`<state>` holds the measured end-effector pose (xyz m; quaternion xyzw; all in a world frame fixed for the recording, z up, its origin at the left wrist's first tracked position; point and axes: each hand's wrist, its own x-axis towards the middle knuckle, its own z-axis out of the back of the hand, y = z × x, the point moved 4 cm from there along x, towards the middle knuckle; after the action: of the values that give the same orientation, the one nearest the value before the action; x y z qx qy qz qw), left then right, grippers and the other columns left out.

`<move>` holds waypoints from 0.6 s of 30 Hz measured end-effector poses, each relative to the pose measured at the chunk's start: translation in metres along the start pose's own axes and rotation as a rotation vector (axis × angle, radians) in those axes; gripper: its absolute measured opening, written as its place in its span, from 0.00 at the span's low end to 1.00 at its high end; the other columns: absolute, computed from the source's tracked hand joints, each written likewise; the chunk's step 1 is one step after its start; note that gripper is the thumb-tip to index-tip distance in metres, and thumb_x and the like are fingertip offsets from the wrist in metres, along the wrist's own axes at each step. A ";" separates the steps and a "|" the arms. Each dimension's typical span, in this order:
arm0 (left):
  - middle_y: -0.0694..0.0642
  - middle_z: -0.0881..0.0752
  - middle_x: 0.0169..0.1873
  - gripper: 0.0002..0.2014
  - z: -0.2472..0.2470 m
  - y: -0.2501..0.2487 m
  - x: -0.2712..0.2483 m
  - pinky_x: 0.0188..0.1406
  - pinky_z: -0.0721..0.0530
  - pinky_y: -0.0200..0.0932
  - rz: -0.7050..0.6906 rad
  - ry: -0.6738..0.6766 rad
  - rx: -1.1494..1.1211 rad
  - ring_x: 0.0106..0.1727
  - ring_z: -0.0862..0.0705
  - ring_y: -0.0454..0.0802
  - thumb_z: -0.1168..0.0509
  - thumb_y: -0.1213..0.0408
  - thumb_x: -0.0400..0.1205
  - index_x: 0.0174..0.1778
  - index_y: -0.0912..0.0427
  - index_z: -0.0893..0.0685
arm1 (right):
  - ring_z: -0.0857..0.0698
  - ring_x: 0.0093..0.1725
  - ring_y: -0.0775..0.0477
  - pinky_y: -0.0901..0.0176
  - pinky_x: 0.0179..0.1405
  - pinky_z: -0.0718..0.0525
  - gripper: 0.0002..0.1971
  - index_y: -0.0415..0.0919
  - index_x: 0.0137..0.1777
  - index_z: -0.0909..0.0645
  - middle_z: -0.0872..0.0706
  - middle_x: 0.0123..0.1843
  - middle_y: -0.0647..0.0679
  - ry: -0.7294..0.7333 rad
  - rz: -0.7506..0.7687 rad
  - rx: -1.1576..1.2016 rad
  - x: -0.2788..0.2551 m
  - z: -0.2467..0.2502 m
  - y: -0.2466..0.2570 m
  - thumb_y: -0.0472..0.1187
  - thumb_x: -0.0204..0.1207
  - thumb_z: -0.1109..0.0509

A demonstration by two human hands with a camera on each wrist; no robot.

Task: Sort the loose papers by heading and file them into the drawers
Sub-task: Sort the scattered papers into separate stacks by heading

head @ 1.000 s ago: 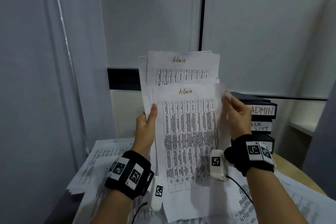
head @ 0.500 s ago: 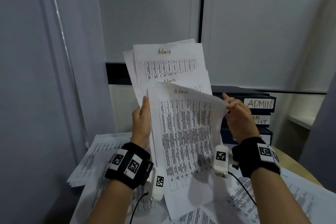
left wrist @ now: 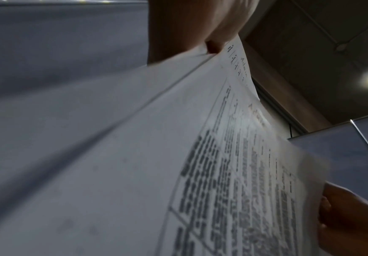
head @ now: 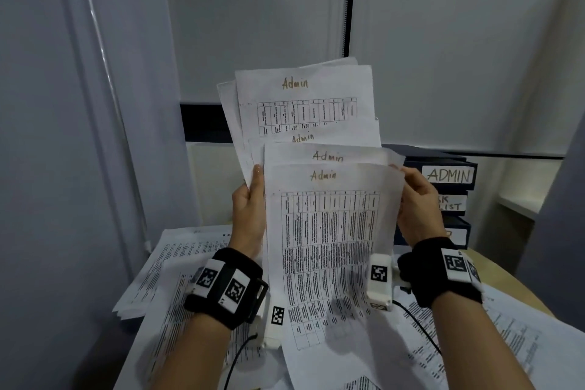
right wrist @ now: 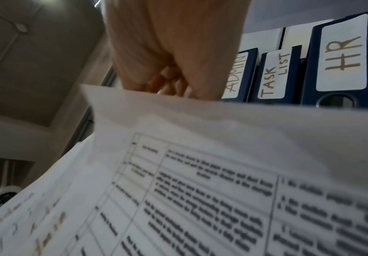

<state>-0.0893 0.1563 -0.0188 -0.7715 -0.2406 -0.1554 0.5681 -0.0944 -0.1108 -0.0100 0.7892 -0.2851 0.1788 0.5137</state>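
Change: since a second ago more sheets have been fanned out, so that four "Admin" headings are shown where two were seen; the front sheet has been drawn lower.
Head view, left hand (head: 248, 209): the left edge of the fanned Admin papers (head: 329, 231) is gripped, thumb laid along the front, fingers hidden behind.
Head view, right hand (head: 418, 206): the upper right corner of the front sheet (head: 332, 263) is pinched by curled fingers.
Head view, papers: held upright between both hands, above the loose sheets (head: 177, 266) spread on the table (head: 503, 272) below the wrists.
Head view, binders (head: 449, 177): stacked just behind the right hand, labelled ADMIN on top, a partly hidden LIST label under it.
Left wrist view: the paper edges (left wrist: 135, 155) are seen clamped in the left hand (left wrist: 192, 26); the right hand's fingers (left wrist: 341, 216) are curled on the far edge of the sheet.
Right wrist view: the right hand (right wrist: 174, 52) is seen bunched on the sheet's top edge (right wrist: 200, 173); beside it the spines read ADMIN (right wrist: 237, 74), TASK LIST (right wrist: 275, 74) and HR (right wrist: 343, 53).
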 end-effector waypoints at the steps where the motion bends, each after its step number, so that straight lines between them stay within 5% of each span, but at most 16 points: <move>1: 0.60 0.18 0.40 0.26 0.000 0.003 -0.001 0.56 0.16 0.49 -0.007 0.007 0.026 0.45 0.18 0.53 0.41 0.35 0.79 0.46 0.59 0.17 | 0.14 0.35 0.55 0.64 0.34 0.14 0.16 0.43 0.44 0.14 0.11 0.37 0.52 -0.049 0.020 -0.011 0.001 0.002 -0.001 0.52 0.59 0.22; 5: 0.56 0.22 0.36 0.30 -0.004 0.011 -0.006 0.44 0.20 0.49 -0.018 0.006 0.072 0.39 0.23 0.51 0.39 0.27 0.71 0.43 0.54 0.22 | 0.16 0.41 0.55 0.63 0.43 0.14 0.05 0.44 0.43 0.18 0.13 0.41 0.51 -0.220 0.124 -0.068 0.000 -0.002 0.000 0.44 0.75 0.27; 8: 0.48 0.30 0.24 0.25 -0.016 0.002 -0.022 0.26 0.27 0.32 -0.107 0.071 0.143 0.22 0.29 0.37 0.44 0.34 0.72 0.32 0.56 0.29 | 0.17 0.39 0.58 0.66 0.43 0.17 0.07 0.45 0.40 0.20 0.16 0.39 0.51 -0.311 0.214 -0.101 -0.001 -0.012 0.000 0.36 0.79 0.29; 10: 0.44 0.19 0.32 0.25 -0.029 0.001 -0.033 0.30 0.20 0.26 -0.177 0.196 0.197 0.29 0.17 0.32 0.38 0.38 0.67 0.45 0.58 0.19 | 0.18 0.37 0.61 0.69 0.41 0.19 0.07 0.44 0.40 0.20 0.17 0.38 0.52 -0.343 0.236 -0.071 0.000 -0.018 0.001 0.36 0.79 0.28; 12: 0.43 0.13 0.40 0.21 -0.034 0.007 -0.036 0.37 0.16 0.29 -0.236 0.179 0.277 0.39 0.13 0.29 0.28 0.51 0.71 0.55 0.61 0.14 | 0.16 0.44 0.58 0.67 0.44 0.19 0.07 0.46 0.47 0.19 0.15 0.46 0.49 -0.296 0.212 -0.007 0.001 -0.022 0.001 0.45 0.75 0.25; 15: 0.45 0.13 0.32 0.05 -0.028 -0.005 -0.025 0.32 0.16 0.31 -0.262 -0.024 0.218 0.31 0.14 0.31 0.26 0.66 0.75 0.44 0.63 0.11 | 0.24 0.72 0.48 0.60 0.61 0.25 0.44 0.59 0.75 0.36 0.24 0.73 0.41 -0.110 0.095 -0.164 0.007 -0.018 0.004 0.66 0.59 0.24; 18: 0.44 0.13 0.30 0.07 -0.023 -0.041 -0.008 0.37 0.15 0.35 -0.343 -0.060 0.119 0.32 0.14 0.39 0.26 0.68 0.76 0.36 0.52 0.13 | 0.25 0.74 0.51 0.65 0.57 0.24 0.64 0.61 0.82 0.52 0.22 0.74 0.46 0.153 -0.056 -0.384 0.010 -0.010 0.012 0.76 0.47 0.23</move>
<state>-0.1177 0.1432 0.0175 -0.6887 -0.3942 -0.2122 0.5703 -0.0936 -0.1080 0.0085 0.6684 -0.2520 0.1663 0.6798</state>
